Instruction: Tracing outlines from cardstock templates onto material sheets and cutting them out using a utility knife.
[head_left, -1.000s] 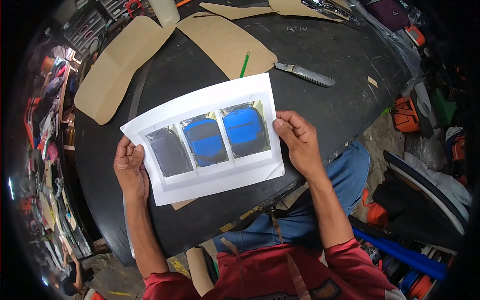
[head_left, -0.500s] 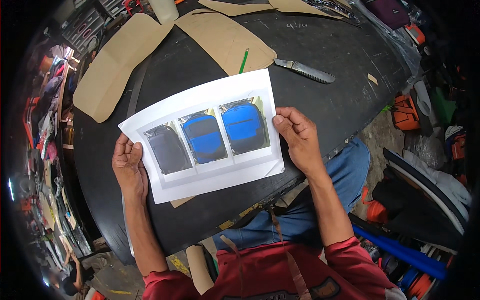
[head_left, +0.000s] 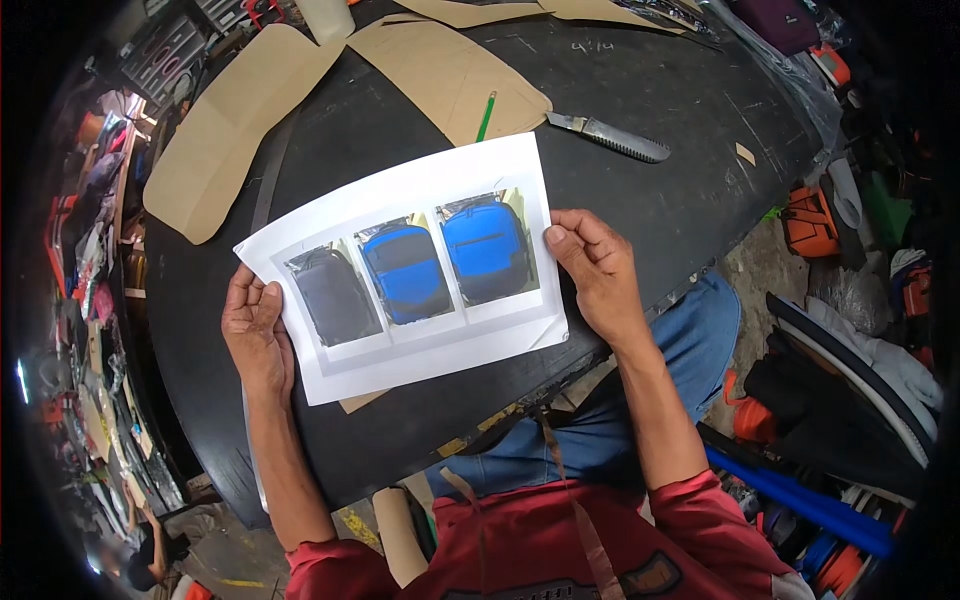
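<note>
Both my hands hold up a white printed sheet of paper point(head_left: 430, 360) above the dark table. Three pictures of backpacks are on it, one dark grey and two blue with black. My left hand point(head_left: 256, 335) pinches the sheet's left edge, thumb on top. At the right edge, my right hand point(head_left: 598, 270) grips it between thumb and fingers. Beyond the paper lies a brown cardboard pattern piece point(head_left: 455, 75) with a green pencil point(head_left: 486, 117) on it. A box cutter point(head_left: 612, 137) with a grey handle rests beside that piece, blade toward it.
The black tabletop point(head_left: 690, 110) curves around me. Another brown pattern piece point(head_left: 235, 130) lies at the left, with more along the far edge. A dark strip point(head_left: 275, 175) runs beside it. Shelves of materials point(head_left: 95, 330) stand left; orange and blue items crowd the floor at right.
Almost nothing differs. The view has shifted very slightly, and both hands keep the sheet in nearly the same place.
</note>
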